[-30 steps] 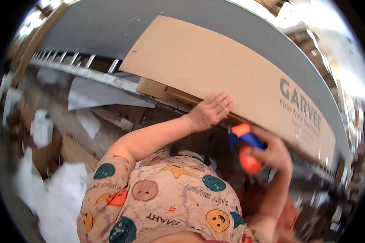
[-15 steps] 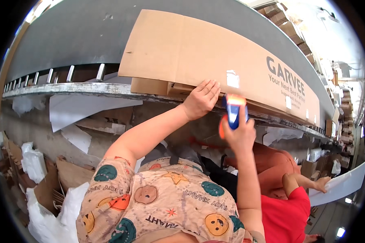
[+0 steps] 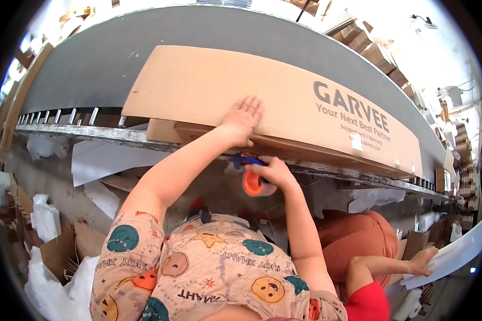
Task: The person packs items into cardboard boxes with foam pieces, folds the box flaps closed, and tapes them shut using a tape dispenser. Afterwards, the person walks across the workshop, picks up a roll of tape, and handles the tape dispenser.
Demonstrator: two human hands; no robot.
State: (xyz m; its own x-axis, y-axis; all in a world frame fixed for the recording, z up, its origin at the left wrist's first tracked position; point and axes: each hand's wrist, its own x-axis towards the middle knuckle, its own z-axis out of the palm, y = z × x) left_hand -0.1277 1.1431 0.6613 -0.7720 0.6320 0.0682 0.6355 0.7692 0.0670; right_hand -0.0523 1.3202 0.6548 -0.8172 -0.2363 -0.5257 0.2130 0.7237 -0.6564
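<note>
A long brown cardboard box (image 3: 198, 80) with dark print lies on the grey work surface, its near edge along the front. My left hand (image 3: 243, 120) rests flat over that near edge, fingers stretched on the top panel and holding nothing. Just below the edge, my right hand (image 3: 276, 172) grips a blue tape dispenser (image 3: 250, 160) with an orange-red roll core (image 3: 253, 183). The dispenser's head is close to the box front; I cannot tell if it touches. Shiny tape pieces (image 3: 357, 142) show along the box's near edge toward the right.
Metal rollers (image 3: 93, 116) line the surface's front edge at left. White sheets (image 3: 104, 160) and torn cardboard (image 3: 88, 235) lie below. Close on my right, a person in a red sleeve (image 3: 368, 304) holds a white panel (image 3: 455, 251). Cardboard stacks (image 3: 359, 40) stand at the far right.
My left hand has moved left and lies further onto the box top. My right hand has brought the tape dispenser left and down from the edge. The view has shifted.
</note>
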